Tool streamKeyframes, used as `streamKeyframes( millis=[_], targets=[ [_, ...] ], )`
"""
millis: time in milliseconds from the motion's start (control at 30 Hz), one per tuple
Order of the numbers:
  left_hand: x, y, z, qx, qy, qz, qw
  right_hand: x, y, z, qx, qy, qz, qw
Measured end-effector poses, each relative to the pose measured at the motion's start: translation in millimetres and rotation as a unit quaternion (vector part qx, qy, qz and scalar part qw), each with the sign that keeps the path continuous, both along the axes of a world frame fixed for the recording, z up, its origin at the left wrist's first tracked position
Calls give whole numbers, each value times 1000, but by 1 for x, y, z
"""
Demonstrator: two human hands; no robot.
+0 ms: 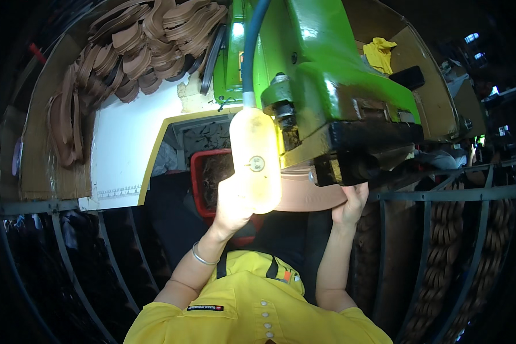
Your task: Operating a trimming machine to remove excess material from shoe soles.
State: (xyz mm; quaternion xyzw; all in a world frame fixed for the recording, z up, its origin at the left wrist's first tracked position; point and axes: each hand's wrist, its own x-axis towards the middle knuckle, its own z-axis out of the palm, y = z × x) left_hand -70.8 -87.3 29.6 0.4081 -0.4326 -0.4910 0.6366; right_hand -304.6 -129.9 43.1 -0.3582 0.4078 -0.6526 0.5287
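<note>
A curved brown strip that looks like a shoe sole (315, 196) lies under the head of a green machine (349, 74). My right hand (352, 205) is closed on the sole's right end, thumb and fingers pinching its edge. My left hand (233, 203) is by the left end of the sole, washed out by glare. A bright, oblong lamp (255, 132) hides its fingers and that end of the sole, so its grip does not show. The machine's dark lower housing (367, 140) covers the sole's far edge.
A cardboard box (37, 132) at the left holds stacks of brown soles (137, 54) beside a white board (117, 143). Below the machine sits a red bin (197, 183) with scraps. Another cardboard box (435, 109) with a yellow cloth (379, 54) stands right. Metal racks (430, 196) flank me.
</note>
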Motion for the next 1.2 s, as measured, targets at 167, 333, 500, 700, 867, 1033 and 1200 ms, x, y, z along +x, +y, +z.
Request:
streamKeyframes(
  millis=[167,333,500,700,867,1033,1200],
  targets=[
    [26,5,15,42,38,5,998,15,-9,-18,-15,-42,23,999],
    [44,8,26,49,-94,-33,994,27,-5,-13,-60,8,21,998],
    [-8,4,6,-6,-208,25,978,-29,-25,-14,-51,20,-19,998],
    [-22,-14,4,-70,-101,42,992,-30,-39,-5,-58,-14,-45,997],
    [4,0,13,2,-109,8,994,-18,-29,-32,-16,-134,25,991],
    [36,6,28,56,33,-27,997,17,-12,-30,-21,-65,42,997],
    [67,11,24,79,47,16,996,43,3,-34,-13,-46,44,998]
  ],
)
